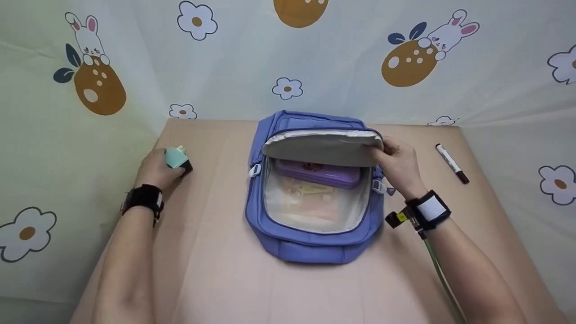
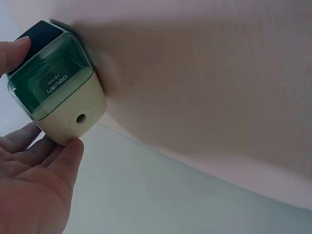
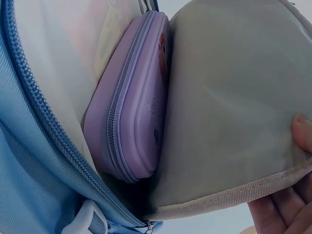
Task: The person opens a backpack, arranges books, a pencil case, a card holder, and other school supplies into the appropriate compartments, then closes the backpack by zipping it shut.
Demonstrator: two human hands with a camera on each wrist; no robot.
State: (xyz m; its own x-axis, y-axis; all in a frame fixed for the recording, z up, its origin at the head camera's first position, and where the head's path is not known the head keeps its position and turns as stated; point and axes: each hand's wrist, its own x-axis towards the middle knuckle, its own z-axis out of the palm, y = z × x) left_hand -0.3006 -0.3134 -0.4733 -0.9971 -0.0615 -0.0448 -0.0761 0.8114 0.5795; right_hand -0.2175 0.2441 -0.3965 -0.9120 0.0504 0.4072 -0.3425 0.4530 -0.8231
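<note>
Sharpener (image 1: 177,158) clamped between thumb and fingers of left hand (image 1: 154,169), left of backpack (image 1: 310,249); contact with table (image 1: 220,279) unclear. Flap (image 1: 319,147) pinched, held raised by right hand (image 1: 399,165). Step judged: pick-up for packing. Next: sharpener to be carried into open pocket (image 1: 273,204).

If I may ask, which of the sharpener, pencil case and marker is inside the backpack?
The purple pencil case, tucked in the open blue backpack; the sharpener is in the left hand, the marker on the table.
</note>
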